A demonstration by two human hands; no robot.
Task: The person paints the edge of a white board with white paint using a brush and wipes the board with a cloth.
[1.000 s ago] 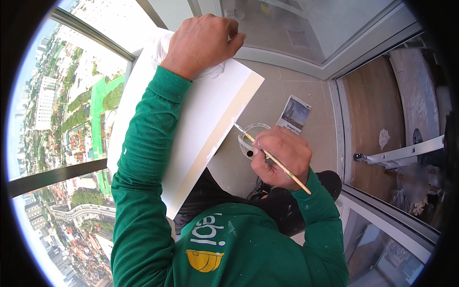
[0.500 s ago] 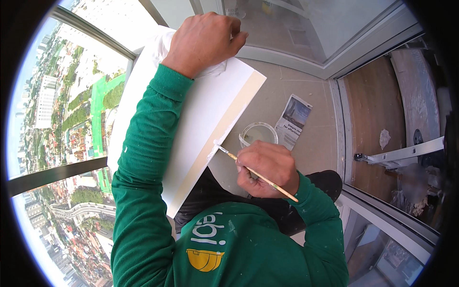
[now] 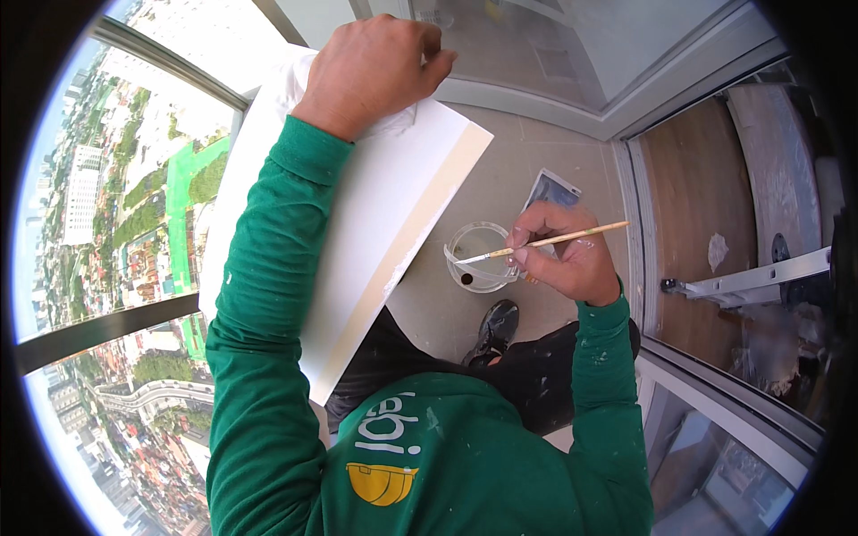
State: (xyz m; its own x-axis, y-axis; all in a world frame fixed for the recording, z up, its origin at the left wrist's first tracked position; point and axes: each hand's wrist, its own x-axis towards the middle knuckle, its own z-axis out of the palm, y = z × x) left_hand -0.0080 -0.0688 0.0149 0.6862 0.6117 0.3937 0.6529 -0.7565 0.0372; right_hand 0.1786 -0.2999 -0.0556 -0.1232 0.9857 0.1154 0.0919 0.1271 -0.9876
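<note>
A slim paintbrush with a wooden handle is pinched in my right hand. Its white-coated bristles hang over the rim of a round clear plastic tub on the floor. Across my lap and to the left leans a white board. Its beige edge carries patchy white paint near the middle. My left forearm lies over the board. At the far end, my left hand is curled above a bunched white cloth or sheet; its fingertips are hidden, so what it holds does not show.
A printed leaflet lies on the tiled floor behind the tub, partly covered by my right hand. My shoe is close in front of the tub. Windows stand on the left; a door track and metal ladder are on the right.
My right hand has drawn the paintbrush off the board's edge and moved right, bringing the bristles over the tub. The handle now points up and right. My left hand has shifted slightly.
</note>
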